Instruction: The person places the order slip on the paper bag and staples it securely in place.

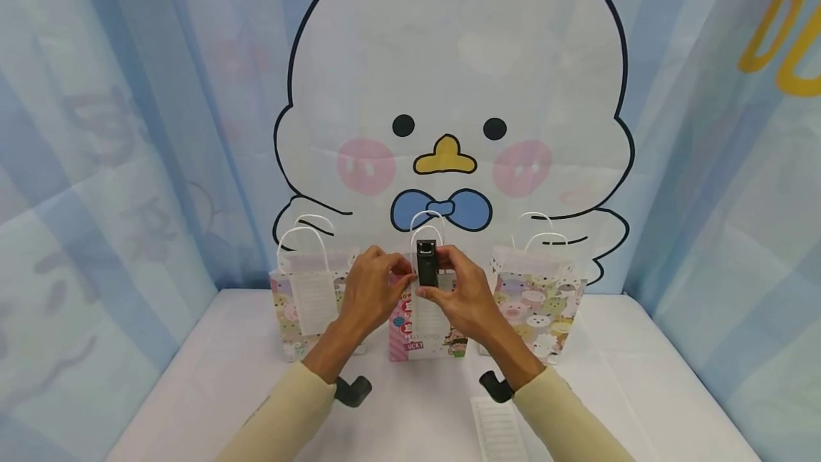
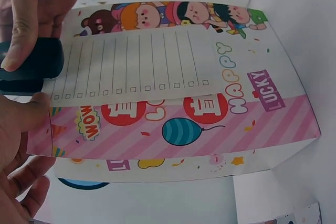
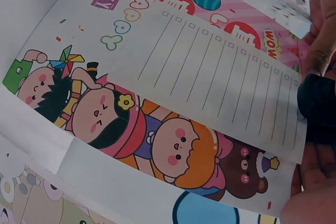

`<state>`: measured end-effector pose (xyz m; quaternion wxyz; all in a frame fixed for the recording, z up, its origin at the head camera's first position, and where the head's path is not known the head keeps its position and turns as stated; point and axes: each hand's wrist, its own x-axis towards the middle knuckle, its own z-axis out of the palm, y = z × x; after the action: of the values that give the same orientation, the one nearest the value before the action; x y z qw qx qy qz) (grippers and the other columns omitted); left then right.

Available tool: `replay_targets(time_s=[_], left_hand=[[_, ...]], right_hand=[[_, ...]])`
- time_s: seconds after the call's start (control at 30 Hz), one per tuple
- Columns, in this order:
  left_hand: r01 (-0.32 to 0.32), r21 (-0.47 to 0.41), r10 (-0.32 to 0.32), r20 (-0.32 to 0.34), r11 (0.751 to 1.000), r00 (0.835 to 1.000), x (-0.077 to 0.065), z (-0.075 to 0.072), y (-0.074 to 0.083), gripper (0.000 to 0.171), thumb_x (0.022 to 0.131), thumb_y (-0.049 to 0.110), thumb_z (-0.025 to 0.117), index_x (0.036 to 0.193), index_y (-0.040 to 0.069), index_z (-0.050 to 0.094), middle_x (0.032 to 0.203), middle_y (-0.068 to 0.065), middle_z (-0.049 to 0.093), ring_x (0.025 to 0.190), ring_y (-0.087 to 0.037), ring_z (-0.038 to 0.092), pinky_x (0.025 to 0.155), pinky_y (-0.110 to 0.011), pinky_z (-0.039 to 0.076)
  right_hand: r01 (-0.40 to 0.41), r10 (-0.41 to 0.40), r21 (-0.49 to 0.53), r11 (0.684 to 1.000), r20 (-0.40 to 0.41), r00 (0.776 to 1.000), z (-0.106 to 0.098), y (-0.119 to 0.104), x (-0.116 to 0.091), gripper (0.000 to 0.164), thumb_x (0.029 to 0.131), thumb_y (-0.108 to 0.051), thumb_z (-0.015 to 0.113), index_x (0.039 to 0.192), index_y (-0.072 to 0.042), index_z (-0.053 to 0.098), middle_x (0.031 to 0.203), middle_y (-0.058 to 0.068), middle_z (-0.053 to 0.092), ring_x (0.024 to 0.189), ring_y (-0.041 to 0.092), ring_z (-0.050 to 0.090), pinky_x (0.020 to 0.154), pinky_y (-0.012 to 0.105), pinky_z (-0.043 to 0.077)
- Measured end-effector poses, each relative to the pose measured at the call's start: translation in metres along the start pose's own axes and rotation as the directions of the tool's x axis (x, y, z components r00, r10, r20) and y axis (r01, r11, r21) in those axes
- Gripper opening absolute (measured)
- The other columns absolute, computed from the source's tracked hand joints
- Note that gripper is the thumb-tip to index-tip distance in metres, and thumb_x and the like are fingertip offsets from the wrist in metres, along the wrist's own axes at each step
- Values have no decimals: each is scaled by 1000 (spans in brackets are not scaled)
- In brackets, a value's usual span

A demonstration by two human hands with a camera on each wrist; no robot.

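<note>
A paper gift bag with pink stripes and cartoon children stands upright in the middle of the table. Against its front lies a lined checklist sheet, its top end at the bag's upper edge. My right hand grips a dark stapler, with the thumb on one side and fingers on the other. The stapler's jaws straddle the top edge of sheet and bag in both wrist views. My left hand pinches the bag's upper edge beside the stapler, thumb in front at the sheet's corner.
To the left stands an animal-print bag with a lined sheet on its front. Another animal-print bag stands to the right, showing no sheet. A loose lined sheet lies near the right forearm. A cartoon curtain hangs behind the table.
</note>
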<state>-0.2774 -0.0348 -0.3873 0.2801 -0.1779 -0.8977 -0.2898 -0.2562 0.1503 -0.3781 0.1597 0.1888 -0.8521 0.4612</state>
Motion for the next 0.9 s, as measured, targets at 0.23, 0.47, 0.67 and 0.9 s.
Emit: replay_targets(time_s=[0.23,0.47,0.67,0.9], left_hand=[[-6,2,6,-1,1000,1000,1,0,0,16,90,26,87,98,14,82,87,-1,71,85,-17,55,78,-33,51],[7,-15,-7,5,1000,1000,0,0,0,15,90,25,87,98,14,81,87,-1,71,86,-17,56,80,-34,51],[6,-19,-7,0,1000,1000,1,0,-1,14,90,25,87,96,14,81,87,0,70,85,-17,55,78,-32,49],[3,-10,-3,7,1000,1000,1,1,-1,14,91,25,86,97,14,81,87,0,69,87,-17,55,79,-33,51]], right_hand=[[-13,13,19,1000,-16,1000,4,1,1,54,90,-13,85,137,-10,58,123,11,73,120,30,69,115,57,49],[-20,23,39,999,-65,998,8,0,3,53,88,-12,87,134,-9,61,118,10,75,110,26,71,109,51,54],[-4,7,23,1000,-91,996,9,1,3,51,87,-13,88,131,-8,64,116,9,76,107,26,73,106,49,57],[-2,3,22,1000,-52,999,3,3,1,57,86,-15,89,136,-11,60,126,10,75,121,29,71,112,55,52]])
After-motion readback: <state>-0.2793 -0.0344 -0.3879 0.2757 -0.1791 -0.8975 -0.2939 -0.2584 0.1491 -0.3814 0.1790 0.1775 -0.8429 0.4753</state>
